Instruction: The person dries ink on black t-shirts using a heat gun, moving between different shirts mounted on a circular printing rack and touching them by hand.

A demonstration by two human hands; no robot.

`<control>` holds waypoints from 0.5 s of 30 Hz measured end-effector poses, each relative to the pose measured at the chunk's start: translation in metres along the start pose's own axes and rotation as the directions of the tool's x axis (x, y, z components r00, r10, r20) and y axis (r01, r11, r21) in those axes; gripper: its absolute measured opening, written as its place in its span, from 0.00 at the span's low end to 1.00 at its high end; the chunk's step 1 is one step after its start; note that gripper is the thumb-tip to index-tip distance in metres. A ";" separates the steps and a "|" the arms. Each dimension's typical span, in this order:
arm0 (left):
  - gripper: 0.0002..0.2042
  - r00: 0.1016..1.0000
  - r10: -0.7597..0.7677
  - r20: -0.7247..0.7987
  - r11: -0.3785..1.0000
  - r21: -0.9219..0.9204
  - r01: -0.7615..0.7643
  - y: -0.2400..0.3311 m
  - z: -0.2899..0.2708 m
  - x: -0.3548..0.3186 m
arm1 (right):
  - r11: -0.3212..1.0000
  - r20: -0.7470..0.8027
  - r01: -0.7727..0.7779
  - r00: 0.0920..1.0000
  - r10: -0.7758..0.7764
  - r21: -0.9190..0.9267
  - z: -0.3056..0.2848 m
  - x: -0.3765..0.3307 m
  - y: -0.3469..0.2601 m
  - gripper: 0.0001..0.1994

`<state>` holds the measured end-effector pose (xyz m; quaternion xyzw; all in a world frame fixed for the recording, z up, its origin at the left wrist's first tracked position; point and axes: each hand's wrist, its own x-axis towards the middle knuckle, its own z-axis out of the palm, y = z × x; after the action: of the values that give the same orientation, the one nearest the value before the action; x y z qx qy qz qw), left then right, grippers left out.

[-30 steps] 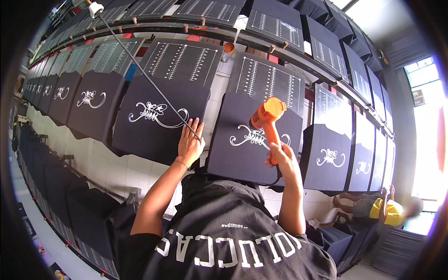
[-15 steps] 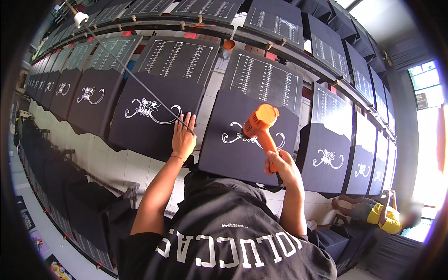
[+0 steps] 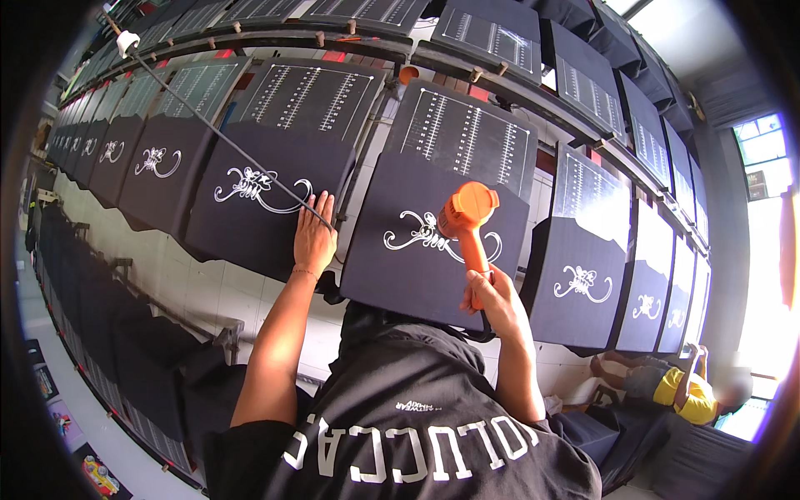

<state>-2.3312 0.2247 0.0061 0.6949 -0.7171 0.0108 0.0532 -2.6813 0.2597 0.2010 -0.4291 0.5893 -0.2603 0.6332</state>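
Note:
In my right hand (image 3: pixel 493 298) is an orange hair dryer (image 3: pixel 472 218), gripped by its handle. Its head is over the white scroll print (image 3: pixel 423 235) on a black fabric panel (image 3: pixel 400 279), covering part of the print. My left hand (image 3: pixel 316 233) lies flat, fingers stretched out, on the right edge of the neighbouring black fabric panel (image 3: pixel 242 229), beside its white flower-and-scroll print (image 3: pixel 250 185). A thin dark cord (image 3: pixel 208 125) slants down from a white fitting (image 3: pixel 127 43) to the back of that hand; whether it touches cannot be told.
Dark boards with white scale marks (image 3: pixel 467 133) stretch left and right, fabric panels over their near halves. A wooden rail (image 3: pixel 367 46) runs behind them, with an orange cup (image 3: pixel 408 75) near it. A person in a yellow top (image 3: pixel 693 393) is at the right.
The boards and left hand have shifted slightly left in the picture. The hair dryer has moved right relative to the print, uncovering more of its middle.

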 end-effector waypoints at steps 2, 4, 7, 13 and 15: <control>0.36 1.000 -0.008 -0.001 1.000 -0.013 0.008 -0.001 0.003 0.000 | 0.999 0.034 -0.016 0.999 0.014 0.040 -0.002 -0.002 0.000 0.18; 0.36 0.999 -0.032 0.029 0.999 -0.014 0.033 0.001 0.002 0.001 | 1.000 0.093 -0.020 0.996 0.017 0.024 -0.008 -0.005 0.001 0.18; 0.33 0.999 -0.036 0.001 0.994 -0.099 0.036 0.003 -0.002 0.002 | 1.000 0.100 -0.018 0.995 0.019 -0.010 -0.011 -0.007 0.004 0.17; 0.35 0.998 -0.036 0.046 0.999 0.002 0.036 0.001 0.001 0.000 | 0.999 0.007 -0.005 1.000 0.005 -0.035 -0.008 -0.009 0.006 0.17; 0.34 0.999 -0.038 0.035 0.999 -0.015 0.038 0.003 0.001 0.001 | 0.999 0.038 -0.045 0.998 0.044 0.020 -0.018 -0.011 0.007 0.17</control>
<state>-2.3342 0.2236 0.0055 0.7081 -0.7046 -0.0080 0.0462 -2.7018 0.2677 0.2021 -0.4141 0.5839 -0.2441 0.6542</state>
